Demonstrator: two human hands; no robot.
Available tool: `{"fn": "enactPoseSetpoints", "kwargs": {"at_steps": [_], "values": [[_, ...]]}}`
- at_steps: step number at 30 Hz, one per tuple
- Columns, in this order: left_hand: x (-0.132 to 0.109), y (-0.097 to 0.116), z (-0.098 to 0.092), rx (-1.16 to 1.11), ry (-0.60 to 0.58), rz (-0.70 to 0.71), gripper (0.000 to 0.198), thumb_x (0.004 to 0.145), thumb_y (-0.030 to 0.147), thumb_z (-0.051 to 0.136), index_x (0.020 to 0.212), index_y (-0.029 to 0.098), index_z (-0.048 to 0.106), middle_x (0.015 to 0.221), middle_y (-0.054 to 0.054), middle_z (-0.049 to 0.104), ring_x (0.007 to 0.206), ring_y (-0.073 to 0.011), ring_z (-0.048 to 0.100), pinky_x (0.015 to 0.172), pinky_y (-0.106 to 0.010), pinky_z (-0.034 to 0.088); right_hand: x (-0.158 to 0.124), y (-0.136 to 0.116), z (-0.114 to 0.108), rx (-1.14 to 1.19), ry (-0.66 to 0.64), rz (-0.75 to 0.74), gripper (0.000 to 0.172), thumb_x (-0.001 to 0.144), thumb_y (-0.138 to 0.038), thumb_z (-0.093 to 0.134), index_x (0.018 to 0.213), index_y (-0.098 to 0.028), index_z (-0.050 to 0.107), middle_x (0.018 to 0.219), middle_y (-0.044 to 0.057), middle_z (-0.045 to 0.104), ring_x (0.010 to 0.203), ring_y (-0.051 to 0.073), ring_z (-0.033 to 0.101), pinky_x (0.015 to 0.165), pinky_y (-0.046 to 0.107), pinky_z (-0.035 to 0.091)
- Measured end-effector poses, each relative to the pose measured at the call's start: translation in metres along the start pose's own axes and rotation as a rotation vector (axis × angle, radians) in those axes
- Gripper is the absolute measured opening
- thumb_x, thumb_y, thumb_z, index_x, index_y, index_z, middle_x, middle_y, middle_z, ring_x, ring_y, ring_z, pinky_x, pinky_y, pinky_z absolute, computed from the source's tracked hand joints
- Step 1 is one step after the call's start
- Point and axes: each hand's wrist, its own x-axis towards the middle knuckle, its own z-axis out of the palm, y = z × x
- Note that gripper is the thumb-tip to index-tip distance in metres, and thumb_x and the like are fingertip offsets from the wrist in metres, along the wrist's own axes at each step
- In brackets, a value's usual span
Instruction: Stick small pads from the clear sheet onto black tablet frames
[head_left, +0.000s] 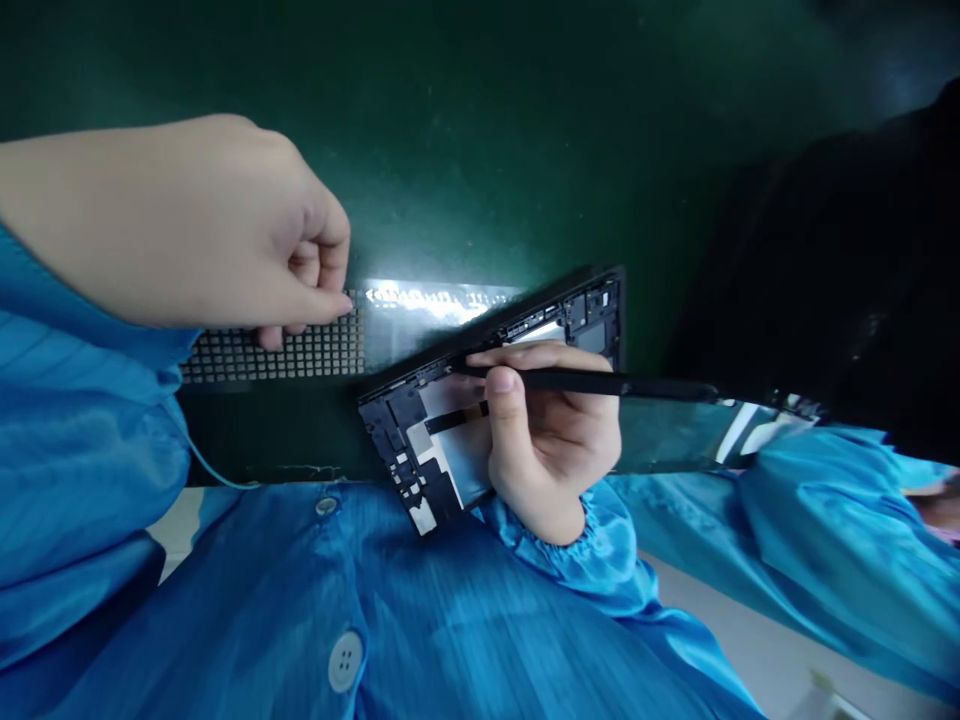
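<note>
— What's around the hands?

— A dark green bench mat [465,150] fills the upper part of the view. A black perforated sheet [277,352] runs along it, joined to a clear plastic film [427,310] that throws a hard glare. Far right there's a dark, shapeless mass [817,270], and below it a blue sleeve [825,530], though I can't tell whose.

— Anything in the way?

— The right hand [551,430] covers much of a black device frame [394,425], which lies tilted across the edge of the mat.

— And the hands themselves?

— The right hand is closed, fingers wrapped over the frame's edge, thumb pressing a slim black pick [592,382] against the fingers. The left hand [225,220] is curled, its fingertips at the perforated sheet's edge; whether it's gripping, I can't tell.

— Materials?

— The frame is matte black, divided into small recessed compartments, with silver and white patches. The blue smock [360,590] is smooth and faintly striped, with pale round buttons [345,660]
</note>
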Motion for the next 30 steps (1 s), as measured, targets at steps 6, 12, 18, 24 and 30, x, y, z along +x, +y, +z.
{"fn": "enactPoseSetpoints", "kwargs": {"at_steps": [6,12,18,24,30], "values": [[-0.001,0.021,-0.007,0.054,-0.061,-0.162,0.04,0.085,0.058,0.069,0.09,0.021,0.083,0.061,0.005,0.066,0.069,-0.015,0.067,0.118,-0.048,0.055,0.022,-0.027,-0.009,-0.182,-0.212,-0.081,0.027,0.099,-0.011,0.077,0.122,-0.026,0.074,0.11,0.008,0.081,0.099,0.024,0.08,0.083,0.044,0.068],[-0.005,0.047,-0.015,0.025,-0.102,-0.197,0.019,0.092,0.033,0.069,0.094,0.02,0.084,0.063,0.007,0.073,0.065,-0.0122,0.07,0.104,-0.039,0.059,0.091,-0.015,0.019,-0.06,-0.57,0.007,0.014,0.106,-0.041,0.078,0.11,-0.029,0.073,0.112,0.004,0.084,0.101,0.024,0.081,0.093,0.043,0.073],[-0.007,0.043,-0.015,-0.006,-0.086,-0.161,0.018,0.091,0.035,0.071,0.089,0.022,0.084,0.061,0.006,0.074,0.061,-0.0124,0.068,0.091,-0.029,0.056,0.096,-0.001,0.029,0.015,-0.66,0.068,0.025,0.104,-0.052,0.078,0.111,-0.029,0.073,0.112,0.004,0.083,0.106,0.025,0.081,0.099,0.044,0.072],[-0.007,0.044,-0.016,0.009,-0.076,-0.184,0.018,0.091,0.034,0.072,0.09,0.02,0.083,0.058,0.006,0.072,0.062,-0.0121,0.068,0.103,-0.034,0.058,0.103,-0.005,0.031,-0.019,-0.711,0.058,0.029,0.102,-0.057,0.079,0.105,-0.029,0.074,0.109,0.005,0.083,0.097,0.023,0.079,0.093,0.041,0.072],[0.0,0.032,-0.009,0.031,-0.098,-0.164,0.03,0.088,0.041,0.067,0.093,0.016,0.082,0.06,0.006,0.07,0.064,-0.0125,0.07,0.111,-0.041,0.062,0.088,0.001,-0.006,0.109,-0.291,0.183,0.014,0.111,-0.038,0.069,0.102,-0.027,0.07,0.097,0.0,0.08,0.078,0.015,0.076,0.068,0.029,0.062]]}}
